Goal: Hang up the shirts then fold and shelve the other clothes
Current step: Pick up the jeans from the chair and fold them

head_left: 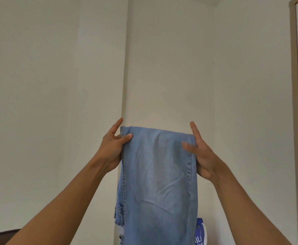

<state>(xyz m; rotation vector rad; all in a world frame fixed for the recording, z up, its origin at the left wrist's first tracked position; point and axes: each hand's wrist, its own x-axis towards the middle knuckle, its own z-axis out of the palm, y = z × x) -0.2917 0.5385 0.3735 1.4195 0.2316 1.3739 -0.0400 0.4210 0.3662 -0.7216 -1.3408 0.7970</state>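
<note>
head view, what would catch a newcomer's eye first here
The light blue jeans hang folded at the centre, held up before a pale wall. The left hand pinches their upper left edge and the right hand their upper right edge, thumbs on the front. A blue and white item peeks out low, right of the jeans.

The jeans [159, 174] are light blue denim cloth, matt and softly creased, with raised stitched seams down both edges. The wall [162, 59] behind looks like smooth, matt painted plaster. The frame [294, 68] at the right has a smooth beige finish.
</note>
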